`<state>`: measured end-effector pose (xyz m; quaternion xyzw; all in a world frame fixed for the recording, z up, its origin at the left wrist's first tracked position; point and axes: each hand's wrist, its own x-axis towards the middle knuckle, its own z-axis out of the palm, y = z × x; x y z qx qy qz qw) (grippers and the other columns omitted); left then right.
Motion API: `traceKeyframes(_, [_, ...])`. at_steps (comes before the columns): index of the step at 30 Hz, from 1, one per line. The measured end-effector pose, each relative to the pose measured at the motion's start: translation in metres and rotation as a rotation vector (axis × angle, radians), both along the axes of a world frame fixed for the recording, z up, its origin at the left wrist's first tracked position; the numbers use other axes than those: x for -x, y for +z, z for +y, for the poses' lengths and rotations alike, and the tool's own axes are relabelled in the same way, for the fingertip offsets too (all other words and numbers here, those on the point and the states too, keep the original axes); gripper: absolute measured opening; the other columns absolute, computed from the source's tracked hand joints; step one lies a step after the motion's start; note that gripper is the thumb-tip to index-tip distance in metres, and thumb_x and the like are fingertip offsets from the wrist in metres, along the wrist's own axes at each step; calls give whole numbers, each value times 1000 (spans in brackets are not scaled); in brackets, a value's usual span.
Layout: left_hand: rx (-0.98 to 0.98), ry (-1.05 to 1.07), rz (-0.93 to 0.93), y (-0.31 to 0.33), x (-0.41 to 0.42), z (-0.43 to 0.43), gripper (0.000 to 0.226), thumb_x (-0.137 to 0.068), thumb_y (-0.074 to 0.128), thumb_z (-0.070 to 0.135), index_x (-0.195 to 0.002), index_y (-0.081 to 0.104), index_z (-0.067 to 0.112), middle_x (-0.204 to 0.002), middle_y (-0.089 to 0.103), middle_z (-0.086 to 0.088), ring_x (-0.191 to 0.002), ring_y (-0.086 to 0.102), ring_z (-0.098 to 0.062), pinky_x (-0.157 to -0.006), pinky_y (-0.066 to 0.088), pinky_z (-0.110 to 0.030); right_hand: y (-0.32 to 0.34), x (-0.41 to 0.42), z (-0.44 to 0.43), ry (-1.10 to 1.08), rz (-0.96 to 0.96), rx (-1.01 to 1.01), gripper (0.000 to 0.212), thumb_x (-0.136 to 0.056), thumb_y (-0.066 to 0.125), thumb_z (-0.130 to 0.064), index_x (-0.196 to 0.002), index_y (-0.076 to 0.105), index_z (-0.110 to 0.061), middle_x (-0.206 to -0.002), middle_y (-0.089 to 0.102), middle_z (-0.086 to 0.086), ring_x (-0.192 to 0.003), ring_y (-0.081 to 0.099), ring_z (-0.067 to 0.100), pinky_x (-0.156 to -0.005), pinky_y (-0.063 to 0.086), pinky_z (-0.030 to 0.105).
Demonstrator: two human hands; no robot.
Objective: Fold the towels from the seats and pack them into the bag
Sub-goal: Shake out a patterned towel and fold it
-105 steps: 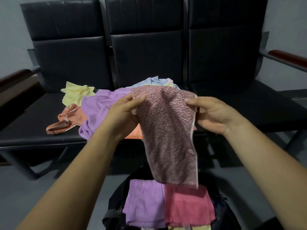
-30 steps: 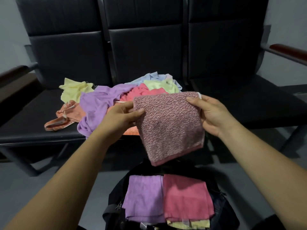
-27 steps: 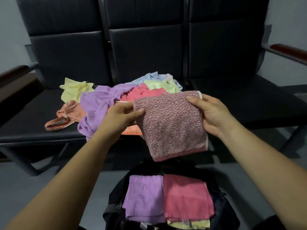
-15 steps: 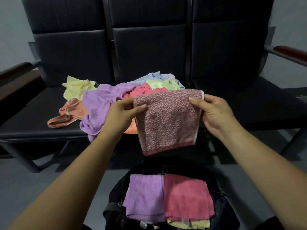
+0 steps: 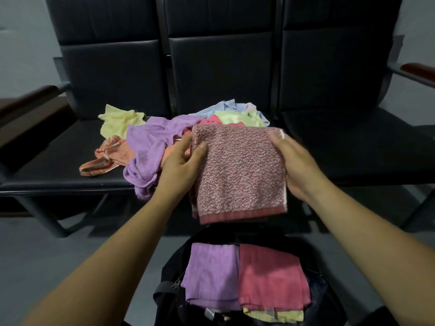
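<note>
A folded mottled pink towel (image 5: 240, 175) hangs in the air between my hands, above the open black bag (image 5: 170, 295). My left hand (image 5: 181, 165) grips its left edge with the thumb on top. My right hand (image 5: 296, 165) holds its right edge. Inside the bag lie a folded purple towel (image 5: 210, 276) and a folded red towel (image 5: 270, 278) side by side, with a yellow one (image 5: 275, 315) beneath. A pile of loose towels sits on the seats behind: purple (image 5: 150, 147), yellow (image 5: 117, 121), orange (image 5: 103, 158), light blue (image 5: 228, 107), pale green (image 5: 237, 117).
Three joined black seats (image 5: 353, 149) with tall backs stand ahead, with wooden armrests at the left (image 5: 28, 102) and right (image 5: 419, 71). Grey floor (image 5: 47, 255) surrounds the bag. The right seat holds nothing.
The long hanging towel was folded in half to a square. In the last second it has come lower and closer to the bag, with both hands holding its sides.
</note>
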<state>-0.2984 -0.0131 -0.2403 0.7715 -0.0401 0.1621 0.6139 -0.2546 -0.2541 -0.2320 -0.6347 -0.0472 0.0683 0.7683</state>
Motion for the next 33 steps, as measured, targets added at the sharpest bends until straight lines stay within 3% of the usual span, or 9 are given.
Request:
traceKeyframes(3, [-158,18,108,-17,1,12,22,-98,60,44,-116,57,57,-114,62,32,-102,62,10,-89,50,-20,-25,7,7,168,108,4,31,-96,65,-14,-125,62,-24,-113,76,3,-101,73,19,-80,58,31])
traceKeyframes(5, [-115,-15,194,-34,3,21,27,-96,66,32,-111,60,53,-116,63,24,-101,61,8,-86,48,-12,-43,10,13,158,194,-8,42,-88,68,1,-127,61,-15,-114,74,14,-97,72,26,-76,61,32])
traceKeyframes(9, [67,-84,457,-73,6,36,56,-69,76,38,-123,63,38,-112,73,-4,-100,71,-20,-91,55,-38,-76,12,28,21,325,42,34,-82,69,12,-113,64,-3,-93,70,19,-71,70,24,-65,60,33])
traceKeyframes(14, [32,-67,624,-117,21,49,71,-86,73,12,-140,36,36,-100,69,-10,-80,67,-16,-70,54,-29,-138,29,44,-50,371,215,62,-77,77,10,-124,46,-15,-103,63,13,-89,66,27,-83,58,46])
traceKeyframes(17, [-81,-92,732,-142,28,63,54,-93,62,-1,-132,44,33,-89,60,-13,-70,58,-18,-56,48,-26,-179,33,50,0,399,360,68,-74,79,9,-125,47,-23,-108,63,18,-87,65,27,-84,58,49])
traceKeyframes(22, [-213,-105,883,-190,31,65,27,-93,61,0,-116,62,13,-86,56,-10,-63,47,-18,-55,43,-26,-230,33,61,105,534,469,42,-75,77,11,-103,61,-17,-106,64,23,-82,62,26,-79,57,43])
traceKeyframes(26, [-320,-154,929,-236,40,66,36,-86,74,12,-117,60,24,-98,61,-10,-77,57,-20,-75,54,-37,-262,42,68,159,507,638,41,-76,77,4,-104,60,-20,-96,65,11,-70,56,20,-64,45,30])
traceKeyframes(30, [-475,-197,934,-266,45,61,62,-85,77,18,-140,49,26,-113,59,-6,-94,59,-20,-80,46,-24,-301,61,65,300,434,776,63,-81,76,0,-129,48,-31,-70,56,0,-44,44,8,-43,34,24])
traceKeyframes(33, [-649,-248,916,-289,50,53,74,-87,74,19,-152,39,20,-137,55,-14,-123,56,-30,-98,40,-27,-329,74,59,404,357,944,77,-82,76,-4,-144,41,-33,-110,57,-1,-56,57,9,-47,46,27])
